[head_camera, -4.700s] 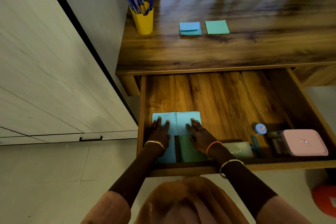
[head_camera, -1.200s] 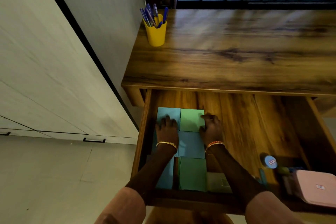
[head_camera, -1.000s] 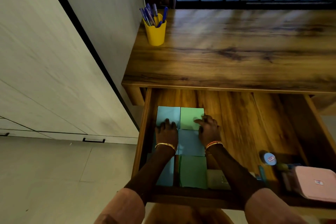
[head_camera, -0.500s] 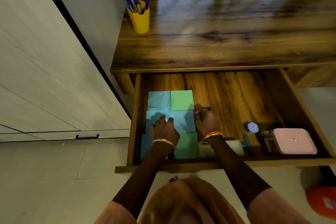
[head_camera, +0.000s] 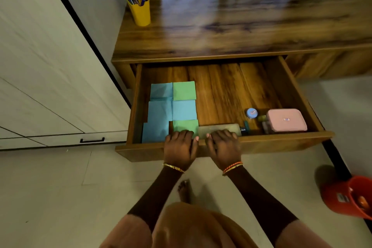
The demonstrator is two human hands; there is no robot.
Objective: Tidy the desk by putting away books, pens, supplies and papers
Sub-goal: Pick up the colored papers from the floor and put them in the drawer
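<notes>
The drawer point(head_camera: 281, 143) stood pulled out below the bench point(head_camera: 241, 26), filling the middle of the frame, and both hands gripped its front edge at lower centre. The left hand point(head_camera: 179, 150) and right hand point(head_camera: 223, 148) sat side by side, near but apart, fingers curled over the rim into the drawer.

Just beyond the fingertips lay a grid of blue and green paper pads point(head_camera: 173, 109) along the drawer's left side, with a pale flat case point(head_camera: 219, 129) against the front wall. At right sat a pink box point(head_camera: 285, 120) and a small blue round tin point(head_camera: 251, 113).

Closing seemed the step in hand. An even, straight push from both hands would keep the drawer from skewing, slow enough not to slide the pads, and the fingers should lift clear of the rim before it met the bench. The yellow pen cup point(head_camera: 141, 13) stood at upper left.
</notes>
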